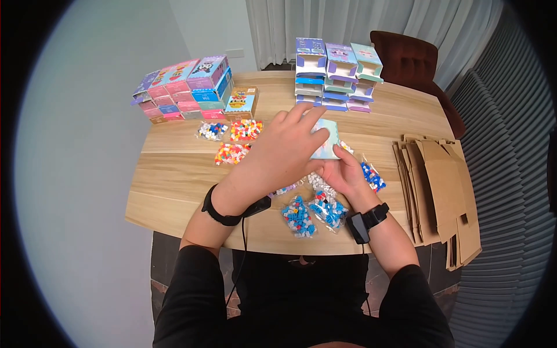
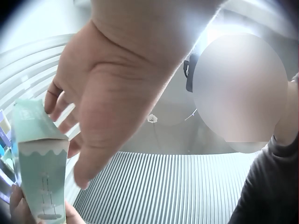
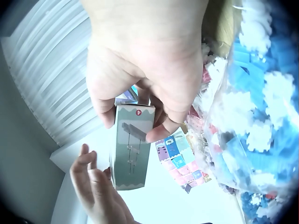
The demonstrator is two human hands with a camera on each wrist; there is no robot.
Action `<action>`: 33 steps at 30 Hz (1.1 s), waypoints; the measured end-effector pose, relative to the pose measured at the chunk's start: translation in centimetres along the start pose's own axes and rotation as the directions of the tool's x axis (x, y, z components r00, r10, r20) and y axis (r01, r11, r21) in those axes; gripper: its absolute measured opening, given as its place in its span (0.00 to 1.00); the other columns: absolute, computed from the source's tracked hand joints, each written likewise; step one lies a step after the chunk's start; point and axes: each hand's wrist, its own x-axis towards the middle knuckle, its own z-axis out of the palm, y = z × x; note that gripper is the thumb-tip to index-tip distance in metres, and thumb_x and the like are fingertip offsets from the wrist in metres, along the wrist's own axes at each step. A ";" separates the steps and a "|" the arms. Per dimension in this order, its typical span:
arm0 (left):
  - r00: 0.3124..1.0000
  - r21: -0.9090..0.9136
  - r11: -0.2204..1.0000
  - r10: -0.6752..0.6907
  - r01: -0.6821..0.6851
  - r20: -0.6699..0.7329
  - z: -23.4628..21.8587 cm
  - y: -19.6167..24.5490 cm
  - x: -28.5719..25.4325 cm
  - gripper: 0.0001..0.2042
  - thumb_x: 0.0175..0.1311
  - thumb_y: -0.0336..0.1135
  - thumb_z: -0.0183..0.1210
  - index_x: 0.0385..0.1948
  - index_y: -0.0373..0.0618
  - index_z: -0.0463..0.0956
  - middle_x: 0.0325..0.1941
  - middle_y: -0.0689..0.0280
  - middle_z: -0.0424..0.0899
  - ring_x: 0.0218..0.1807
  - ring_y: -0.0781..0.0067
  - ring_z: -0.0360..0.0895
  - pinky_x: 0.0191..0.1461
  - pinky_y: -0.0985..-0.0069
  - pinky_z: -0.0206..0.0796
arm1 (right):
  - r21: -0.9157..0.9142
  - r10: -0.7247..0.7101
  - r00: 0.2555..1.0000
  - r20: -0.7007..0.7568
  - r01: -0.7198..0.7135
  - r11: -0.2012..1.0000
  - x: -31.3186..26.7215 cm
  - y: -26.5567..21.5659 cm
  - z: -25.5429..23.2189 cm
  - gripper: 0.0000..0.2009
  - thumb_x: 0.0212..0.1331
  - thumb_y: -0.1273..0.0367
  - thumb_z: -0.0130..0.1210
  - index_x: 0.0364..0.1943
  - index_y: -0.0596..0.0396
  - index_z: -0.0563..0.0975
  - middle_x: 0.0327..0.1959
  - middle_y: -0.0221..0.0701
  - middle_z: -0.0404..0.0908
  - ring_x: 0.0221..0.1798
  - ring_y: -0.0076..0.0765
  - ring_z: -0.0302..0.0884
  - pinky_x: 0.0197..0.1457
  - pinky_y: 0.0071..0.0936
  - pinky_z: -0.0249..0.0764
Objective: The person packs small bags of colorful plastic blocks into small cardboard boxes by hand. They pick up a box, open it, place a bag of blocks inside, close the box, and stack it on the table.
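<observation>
A small pale green cardboard box stands between the two hands over the table. My right hand grips it low, and in the right wrist view its thumb lies on a side panel with a hanging pattern and a red mark. My left hand reaches across to the box's upper end. In the left wrist view its fingers are loosely bent beside the top flap, and the thumb stands apart from the box. Below the hands lie clear bags of blue and white bricks.
Stacked colourful boxes stand at the back left, with a brown-fronted box beside them. Open-ended boxes are piled at the back right. Flattened brown cartons lie at the right edge. Bags of orange and red bricks lie left of centre.
</observation>
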 end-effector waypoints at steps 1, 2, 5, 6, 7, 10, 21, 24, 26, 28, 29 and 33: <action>1.000 0.010 1.000 -0.022 0.022 0.021 0.0 0.0 0.0 0.18 0.49 0.38 0.68 0.40 0.42 0.75 0.61 0.56 0.71 0.63 0.52 0.66 0.60 0.59 0.63 | 0.024 0.008 1.000 -0.002 -0.008 1.000 0.1 0.0 -0.4 0.22 0.69 0.65 0.49 0.65 0.51 0.61 0.59 0.36 0.73 0.54 0.36 0.76 0.51 0.30 0.75; 0.998 0.023 0.999 -0.046 0.045 0.042 -0.1 -0.1 0.0 0.19 0.48 0.38 0.69 0.41 0.42 0.75 0.61 0.56 0.71 0.63 0.52 0.66 0.60 0.59 0.62 | 0.048 0.018 1.000 -0.002 -0.018 0.999 0.1 0.0 -0.7 0.22 0.69 0.65 0.48 0.65 0.51 0.61 0.59 0.36 0.73 0.54 0.36 0.76 0.50 0.30 0.75; 0.989 0.029 0.995 -0.099 0.096 0.108 -0.2 -0.1 -0.1 0.21 0.47 0.38 0.69 0.42 0.42 0.74 0.62 0.56 0.71 0.63 0.52 0.66 0.61 0.60 0.63 | 0.026 -0.009 1.000 0.020 0.008 1.000 0.2 0.0 -0.7 0.22 0.69 0.65 0.49 0.64 0.52 0.62 0.58 0.36 0.74 0.54 0.35 0.75 0.50 0.30 0.75; 0.985 0.023 0.994 -0.111 0.108 0.131 -0.1 -0.2 -0.2 0.22 0.47 0.38 0.70 0.43 0.42 0.73 0.62 0.55 0.70 0.63 0.52 0.67 0.62 0.60 0.63 | 0.035 -0.011 1.000 0.012 0.011 0.999 0.3 0.1 -0.6 0.22 0.69 0.64 0.49 0.64 0.52 0.62 0.58 0.36 0.74 0.54 0.34 0.75 0.50 0.30 0.75; 0.986 0.002 0.995 -0.102 0.103 0.131 0.1 -0.4 -0.3 0.22 0.47 0.37 0.70 0.43 0.42 0.73 0.62 0.55 0.70 0.63 0.51 0.67 0.62 0.60 0.63 | 0.042 -0.013 1.000 0.001 0.013 0.999 0.3 0.1 -0.5 0.21 0.69 0.64 0.49 0.64 0.51 0.63 0.58 0.35 0.74 0.54 0.34 0.75 0.50 0.30 0.74; 0.983 -0.071 0.990 -0.108 0.119 0.146 0.4 -0.5 -1.1 0.23 0.47 0.36 0.71 0.44 0.42 0.72 0.61 0.55 0.70 0.62 0.50 0.68 0.62 0.60 0.65 | 0.052 -0.014 1.000 -0.003 0.014 0.999 0.2 0.2 -0.7 0.21 0.69 0.62 0.49 0.63 0.51 0.64 0.58 0.35 0.75 0.55 0.33 0.74 0.50 0.30 0.74; 0.930 -0.196 0.917 -0.310 0.348 0.200 -1.0 -4.6 -1.9 0.22 0.45 0.37 0.71 0.37 0.40 0.69 0.47 0.50 0.75 0.52 0.45 0.72 0.55 0.60 0.67 | -0.051 0.017 0.992 0.123 -0.011 0.999 0.4 0.3 -1.1 0.22 0.73 0.54 0.42 0.63 0.51 0.66 0.56 0.35 0.76 0.52 0.34 0.75 0.51 0.31 0.73; 0.911 -0.006 0.911 -0.411 0.412 0.027 -0.1 -9.6 -1.9 0.22 0.45 0.38 0.70 0.37 0.39 0.69 0.41 0.49 0.76 0.47 0.45 0.73 0.53 0.61 0.67 | -0.090 0.030 0.995 0.092 -0.021 0.996 0.1 0.3 -0.5 0.22 0.73 0.56 0.42 0.63 0.52 0.66 0.54 0.36 0.76 0.52 0.34 0.75 0.51 0.32 0.73; 0.857 0.062 0.855 -0.515 0.516 -0.031 1.0 -13.3 -1.8 0.22 0.46 0.39 0.70 0.37 0.38 0.70 0.42 0.48 0.76 0.48 0.45 0.73 0.53 0.59 0.67 | -0.096 0.042 0.995 0.092 -0.033 0.995 0.1 0.1 -0.3 0.21 0.73 0.57 0.43 0.63 0.53 0.66 0.54 0.35 0.76 0.52 0.34 0.75 0.51 0.31 0.72; 0.817 0.165 0.801 -0.571 0.576 -0.082 2.5 -16.0 -1.7 0.22 0.47 0.40 0.70 0.39 0.37 0.71 0.42 0.46 0.76 0.49 0.44 0.73 0.53 0.58 0.67 | -0.100 0.048 0.994 0.095 -0.039 0.994 0.1 0.1 -0.2 0.21 0.72 0.58 0.43 0.63 0.53 0.66 0.54 0.35 0.76 0.51 0.33 0.75 0.51 0.31 0.72; 0.809 0.235 0.776 -0.580 0.586 -0.101 3.3 -17.1 -1.7 0.23 0.47 0.40 0.69 0.40 0.36 0.71 0.43 0.46 0.76 0.49 0.44 0.73 0.53 0.57 0.67 | -0.101 0.051 0.994 0.096 -0.041 0.994 0.1 0.1 -0.3 0.21 0.72 0.58 0.43 0.63 0.53 0.66 0.54 0.35 0.76 0.51 0.33 0.75 0.51 0.31 0.72; 0.791 0.466 0.677 -0.605 0.570 -0.090 6.3 -18.8 -1.6 0.25 0.51 0.45 0.67 0.45 0.35 0.73 0.46 0.45 0.78 0.53 0.45 0.73 0.52 0.58 0.72 | -0.104 0.064 0.992 0.109 -0.052 0.993 -0.1 -0.2 0.2 0.19 0.71 0.60 0.47 0.61 0.52 0.68 0.51 0.34 0.76 0.49 0.31 0.75 0.50 0.30 0.72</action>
